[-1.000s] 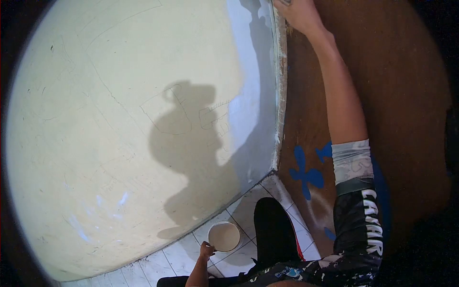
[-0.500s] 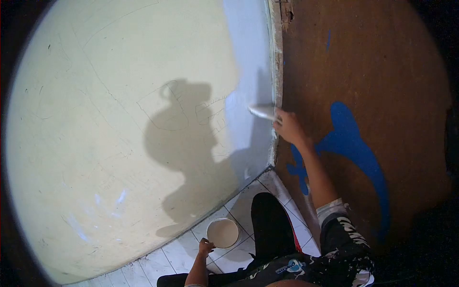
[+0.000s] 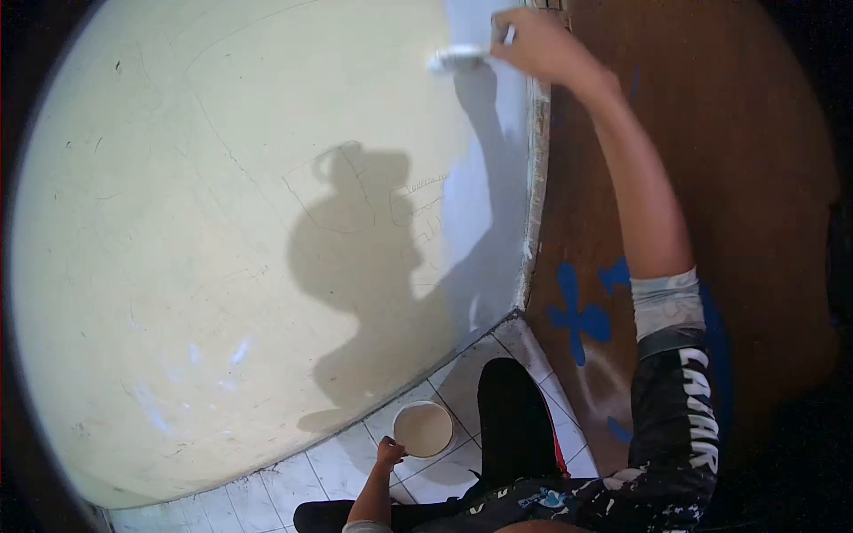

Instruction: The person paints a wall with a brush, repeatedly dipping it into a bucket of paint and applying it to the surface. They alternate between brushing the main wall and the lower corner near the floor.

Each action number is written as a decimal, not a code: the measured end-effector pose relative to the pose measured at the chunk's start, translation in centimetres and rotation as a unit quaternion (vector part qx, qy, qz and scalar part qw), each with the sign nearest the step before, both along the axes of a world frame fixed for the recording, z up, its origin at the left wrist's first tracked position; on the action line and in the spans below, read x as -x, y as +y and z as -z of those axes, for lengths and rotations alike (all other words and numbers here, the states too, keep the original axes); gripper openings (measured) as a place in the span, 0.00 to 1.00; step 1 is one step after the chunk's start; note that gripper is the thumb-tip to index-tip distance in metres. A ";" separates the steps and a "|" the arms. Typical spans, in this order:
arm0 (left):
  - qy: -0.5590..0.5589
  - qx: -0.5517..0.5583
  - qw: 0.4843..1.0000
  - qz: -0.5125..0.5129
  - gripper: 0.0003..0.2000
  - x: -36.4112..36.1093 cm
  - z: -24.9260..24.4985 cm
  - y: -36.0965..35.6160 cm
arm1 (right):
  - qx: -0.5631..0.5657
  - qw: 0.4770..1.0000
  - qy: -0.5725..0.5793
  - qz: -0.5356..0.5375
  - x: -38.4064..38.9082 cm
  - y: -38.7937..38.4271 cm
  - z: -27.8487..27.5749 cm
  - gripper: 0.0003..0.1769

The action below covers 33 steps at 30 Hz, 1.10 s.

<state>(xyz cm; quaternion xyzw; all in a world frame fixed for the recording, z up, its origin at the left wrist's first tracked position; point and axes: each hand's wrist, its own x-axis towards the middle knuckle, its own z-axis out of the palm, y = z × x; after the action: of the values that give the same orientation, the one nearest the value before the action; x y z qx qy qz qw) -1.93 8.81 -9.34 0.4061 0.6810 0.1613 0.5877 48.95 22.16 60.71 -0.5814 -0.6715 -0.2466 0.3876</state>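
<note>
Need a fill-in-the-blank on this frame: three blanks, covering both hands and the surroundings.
The right hand presses a ____ to the cream wall. The left hand holds a paint cup low over the ____ floor. The panel right of the wall is ____ with blue marks.
Missing: brush; tiled; brown.

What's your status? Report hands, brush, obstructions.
Right hand gripping brush, high against wall. Left hand holding paint cup low. Door frame edge close beside brush.
</note>
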 end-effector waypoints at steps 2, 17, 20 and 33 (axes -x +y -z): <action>0.000 0.001 1.000 0.001 0.15 0.2 -0.1 0.0 | 0.014 0.999 0.032 0.015 1.3 -3.0 -4.0 0.13; 0.032 0.027 0.999 -0.010 0.14 0.1 0.2 0.5 | -0.098 0.995 -0.010 0.021 3.2 3.2 13.4 0.15; 0.027 0.014 1.000 0.000 0.14 0.3 0.6 0.6 | -0.058 0.998 0.011 0.002 2.9 2.0 21.4 0.15; 0.027 -0.011 0.999 -0.013 0.14 0.3 1.2 0.2 | 0.287 0.957 0.008 -0.043 1.7 0.4 17.7 0.17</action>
<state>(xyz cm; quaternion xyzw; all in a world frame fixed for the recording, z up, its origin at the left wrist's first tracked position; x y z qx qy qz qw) -2.20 8.98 -10.57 0.4078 0.7001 0.1657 0.5622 47.23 22.51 43.06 -0.6407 -0.7355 -0.0218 0.2194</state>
